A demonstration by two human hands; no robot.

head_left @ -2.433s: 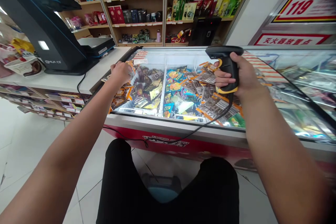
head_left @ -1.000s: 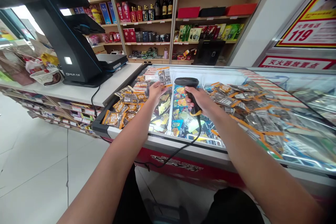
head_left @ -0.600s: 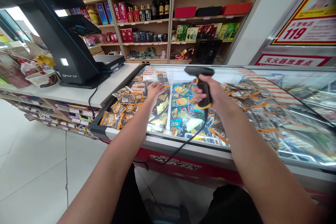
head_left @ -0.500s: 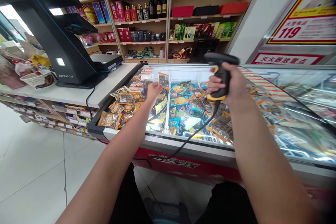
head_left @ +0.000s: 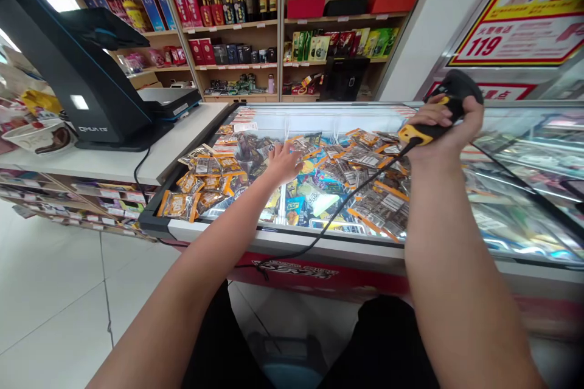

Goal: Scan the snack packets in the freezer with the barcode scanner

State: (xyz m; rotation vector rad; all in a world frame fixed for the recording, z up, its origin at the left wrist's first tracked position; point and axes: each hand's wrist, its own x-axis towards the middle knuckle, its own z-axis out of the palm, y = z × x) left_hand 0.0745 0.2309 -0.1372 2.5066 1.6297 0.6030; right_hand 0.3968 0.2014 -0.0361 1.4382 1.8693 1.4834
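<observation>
My right hand [head_left: 444,130] is closed round the grip of a black and yellow barcode scanner [head_left: 451,97], held up over the right part of a chest freezer's glass lid [head_left: 511,219]. The scanner's black cable [head_left: 328,225] hangs down over the freezer's front edge. My left hand [head_left: 283,163] reaches out low over the lid's middle, fingers stretched out on the orange-edged snack packets [head_left: 365,176] that lie there. Another heap of the same packets [head_left: 201,176] covers the lid's left end. Through the glass show coloured ice-cream wrappers [head_left: 314,197].
A black checkout terminal [head_left: 91,91] stands on the white counter [head_left: 114,161] to the left, with a bowl [head_left: 36,134] beside it. Wooden shelves [head_left: 255,24] of bottles and boxes line the back wall. A red and yellow sign [head_left: 515,24] hangs on the right. White floor tiles [head_left: 55,279] lie below.
My left hand held a packet up to the scanner, then went down and right onto the heap. My right hand swung the scanner up and off to the right.
</observation>
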